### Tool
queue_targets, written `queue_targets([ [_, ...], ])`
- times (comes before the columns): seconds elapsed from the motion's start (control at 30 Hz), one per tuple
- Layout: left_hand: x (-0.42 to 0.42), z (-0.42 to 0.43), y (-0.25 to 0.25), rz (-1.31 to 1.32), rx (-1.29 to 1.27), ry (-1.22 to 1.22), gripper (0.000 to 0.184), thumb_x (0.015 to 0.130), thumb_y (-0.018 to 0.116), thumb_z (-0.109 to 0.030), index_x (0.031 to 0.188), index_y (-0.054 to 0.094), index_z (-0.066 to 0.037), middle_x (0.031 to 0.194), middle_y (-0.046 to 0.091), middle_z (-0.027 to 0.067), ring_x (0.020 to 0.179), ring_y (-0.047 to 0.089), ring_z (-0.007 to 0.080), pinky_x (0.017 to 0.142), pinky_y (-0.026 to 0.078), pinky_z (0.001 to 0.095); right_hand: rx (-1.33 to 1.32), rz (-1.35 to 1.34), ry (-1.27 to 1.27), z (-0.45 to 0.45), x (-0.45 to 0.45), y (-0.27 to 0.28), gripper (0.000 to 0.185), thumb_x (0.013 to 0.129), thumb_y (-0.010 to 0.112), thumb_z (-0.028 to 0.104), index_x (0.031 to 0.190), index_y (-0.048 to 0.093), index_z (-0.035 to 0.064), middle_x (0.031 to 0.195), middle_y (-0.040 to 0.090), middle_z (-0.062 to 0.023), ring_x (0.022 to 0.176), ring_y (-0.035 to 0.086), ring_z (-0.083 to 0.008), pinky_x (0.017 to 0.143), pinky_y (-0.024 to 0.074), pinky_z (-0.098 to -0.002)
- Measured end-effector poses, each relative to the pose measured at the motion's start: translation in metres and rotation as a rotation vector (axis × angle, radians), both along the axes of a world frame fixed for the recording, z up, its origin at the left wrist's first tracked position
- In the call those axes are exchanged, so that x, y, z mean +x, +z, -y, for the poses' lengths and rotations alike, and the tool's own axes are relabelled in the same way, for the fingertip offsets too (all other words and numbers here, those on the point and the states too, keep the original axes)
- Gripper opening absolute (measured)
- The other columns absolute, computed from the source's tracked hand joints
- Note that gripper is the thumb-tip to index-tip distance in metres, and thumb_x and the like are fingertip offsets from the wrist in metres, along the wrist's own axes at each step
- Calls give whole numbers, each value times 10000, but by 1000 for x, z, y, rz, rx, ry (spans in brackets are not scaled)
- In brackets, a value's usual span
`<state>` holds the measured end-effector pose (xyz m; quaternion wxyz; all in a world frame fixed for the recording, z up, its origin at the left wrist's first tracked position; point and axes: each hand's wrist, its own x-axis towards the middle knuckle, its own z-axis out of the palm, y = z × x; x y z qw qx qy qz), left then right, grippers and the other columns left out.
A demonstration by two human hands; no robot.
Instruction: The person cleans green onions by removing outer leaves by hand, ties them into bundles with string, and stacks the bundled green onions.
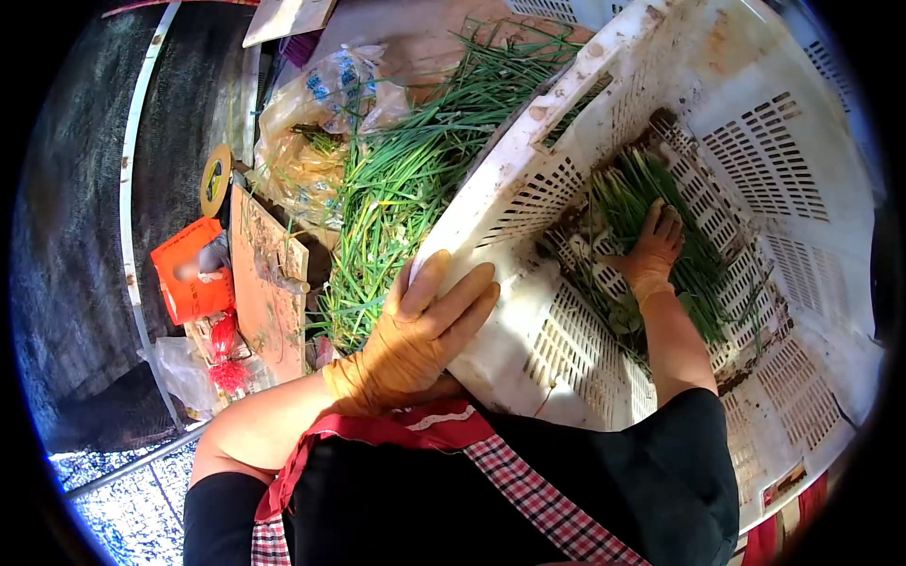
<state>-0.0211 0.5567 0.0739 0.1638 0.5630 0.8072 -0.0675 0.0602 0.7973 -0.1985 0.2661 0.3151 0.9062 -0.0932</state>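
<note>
My left hand [427, 325], in a thin yellowish glove, grips the near-left rim of a large white plastic crate [528, 269], fingers bent over the edge. Down inside the crate, my right hand [653, 250], gloved too, lies on a bundle of long green chives [642, 193]. Its thumb is spread away from the fingers, which rest on the leaves; how far they reach around the bundle is partly hidden. The crate has slotted walls with brown dirt stains and is tilted towards me. More loose chives [406, 179] lie heaped outside it, left of the rim.
Beside the heap is a clear plastic bag [316, 141] with blue print. Further left are a wooden board [267, 283], a roll of tape [216, 181], a red-orange packet [193, 274] and a red net bundle [225, 354]. Dark sheeting [80, 208] covers the far left.
</note>
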Motion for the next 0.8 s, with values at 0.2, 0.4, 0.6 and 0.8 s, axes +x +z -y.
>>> queue_targets([
  [0.2,1,2,-2,19,45,29,792,474,715,-307,1192,518,-38,1308,417,93,1169,351,363,941,345,521,-97,81,-102,-55,-31,-13,1266,579,770,559,1433,-20,58,1431,200,-187,1308,242,-363,1023,306,-468],
  [0.4,-1,9,-16,-102,88,-64,671,565,645,-283,1178,528,-37,1287,441,101,1142,386,361,930,363,521,-103,198,-70,-82,-49,6,1124,628,784,456,1435,99,76,1417,240,-166,1315,250,-315,990,368,-433],
  [0.6,3,8,-11,-28,74,20,683,567,653,-270,1198,517,-46,1317,413,91,1190,347,354,953,346,517,27,-54,-134,-56,-24,-50,1028,646,796,348,1430,168,129,1449,213,-109,1332,234,-253,1019,348,-406],
  [0.8,7,4,-4,27,43,80,825,454,716,-238,1229,503,-53,1340,394,86,1227,319,359,984,308,498,129,-167,-128,-25,-10,-59,801,731,694,86,1399,253,77,1280,464,-166,1129,496,-299,890,474,-402],
])
